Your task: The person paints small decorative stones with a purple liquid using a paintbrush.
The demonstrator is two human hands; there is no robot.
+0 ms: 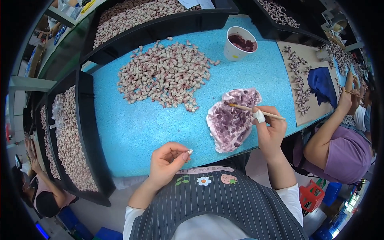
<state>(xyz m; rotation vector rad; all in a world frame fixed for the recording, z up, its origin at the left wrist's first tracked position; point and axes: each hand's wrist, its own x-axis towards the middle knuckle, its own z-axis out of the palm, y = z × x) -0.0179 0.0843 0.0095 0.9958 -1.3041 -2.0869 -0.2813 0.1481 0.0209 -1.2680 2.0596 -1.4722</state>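
A thin wooden paintbrush [243,107] is pinched in my right hand [270,130], and a white wrapping covers part of one of its fingers. The brush tip touches a crumpled white tissue or cloth [227,122] blotched with purple-red. Near the table's front edge, my left hand [165,163] pinches a small whitish piece [190,152] between thumb and fingertips; its exact kind is too small to tell. Beyond the hands lies a loose pile of small cream pieces with reddish-purple marks [164,74]. Right of that pile stands a white paper cup [233,53] with dark red paint inside.
Black trays of similar pieces stand at the far side [160,35] and at the left [86,132] of the blue tabletop [132,140]. Rows of darker pieces [298,82] and a blue cloth [322,86] lie on cardboard at right. Co-workers sit on both sides.
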